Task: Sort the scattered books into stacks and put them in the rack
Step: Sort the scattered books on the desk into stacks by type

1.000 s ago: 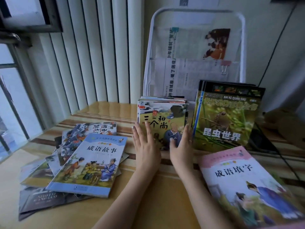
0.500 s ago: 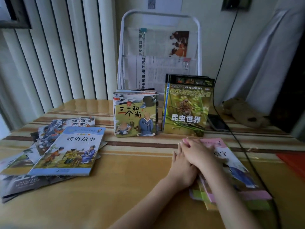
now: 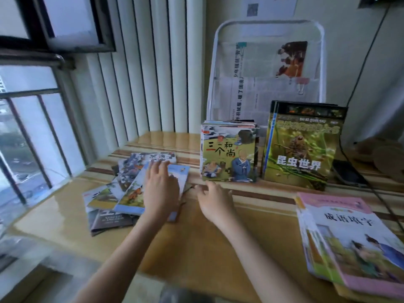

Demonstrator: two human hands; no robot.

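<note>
A loose pile of scattered books [image 3: 113,200] lies at the left of the table, topped by a blue-covered book [image 3: 135,193]. My left hand [image 3: 160,189] rests flat on that blue book, fingers spread. My right hand [image 3: 215,202] hovers just right of the pile, fingers apart, holding nothing. Two stacks stand upright against the white rack [image 3: 266,68]: a cartoon-monk stack [image 3: 228,154] and a green insect-book stack [image 3: 299,147]. A pink-edged stack [image 3: 349,237] lies flat at the right.
A black phone [image 3: 347,173] and a dark cable [image 3: 363,62] sit right of the green stack. Newspapers hang clipped in the rack. White radiator pipes [image 3: 153,62] and a barred window [image 3: 28,127] border the table [image 3: 196,248] on the left.
Both hands left the pink-edged stack at the right and moved left to the scattered pile. My left hand now lies on the blue book. The camera swung left.
</note>
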